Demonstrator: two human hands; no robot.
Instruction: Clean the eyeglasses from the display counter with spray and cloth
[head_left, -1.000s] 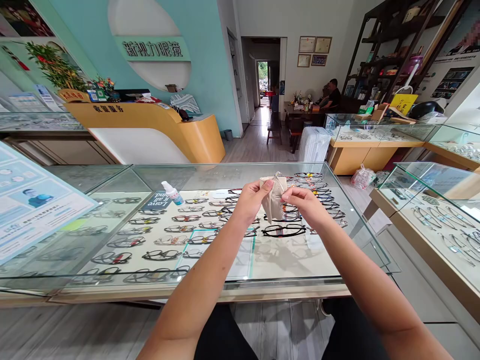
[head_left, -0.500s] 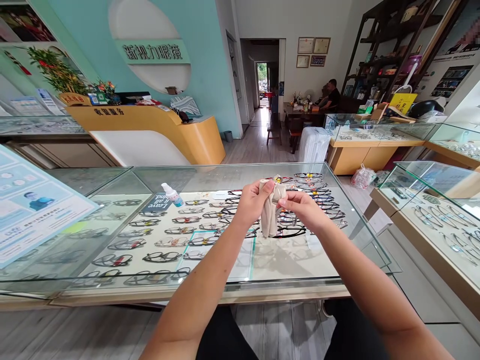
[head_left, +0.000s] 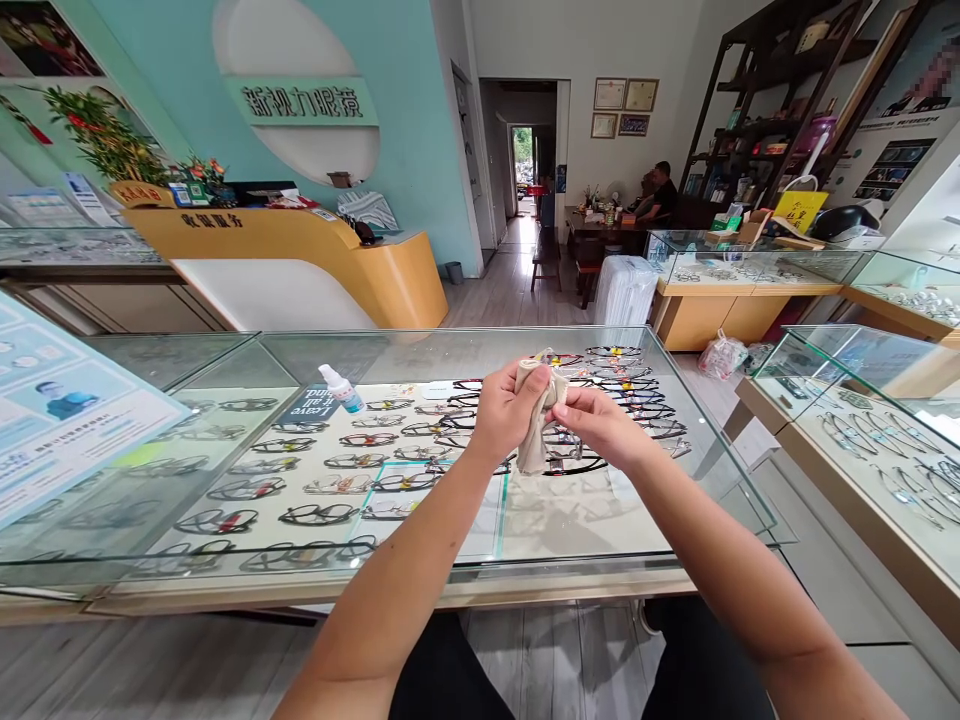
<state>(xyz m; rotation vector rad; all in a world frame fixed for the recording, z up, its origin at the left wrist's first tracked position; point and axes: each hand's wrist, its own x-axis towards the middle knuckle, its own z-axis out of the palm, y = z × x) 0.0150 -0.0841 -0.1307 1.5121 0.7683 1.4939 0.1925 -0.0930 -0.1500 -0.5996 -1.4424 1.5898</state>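
Above the glass display case, my left hand [head_left: 504, 405] is closed around a beige cloth [head_left: 533, 440], which hangs below the fingers in folds. My right hand [head_left: 598, 422] meets it from the right, thumb and forefinger pinched at the cloth's edge. A thin rim between the hands looks like part of a pair of glasses [head_left: 553, 358], mostly hidden by cloth and fingers. To the left, a small white spray bottle [head_left: 342, 388] with a blue label stands on the glass top.
Rows of eyeglass frames [head_left: 319, 513] lie inside the display case [head_left: 450, 574] beneath my arms. A printed poster board [head_left: 82, 400] leans in at left. Another glass case [head_left: 862, 440] stands at right. Farther back are a counter [head_left: 401, 280], a wrapped suitcase [head_left: 624, 290] and a seated person [head_left: 663, 195].
The cloth has turned and bunched a little between my hands, its lower end shifting left. My right hand has moved slightly left. The spray bottle stays on the glass.
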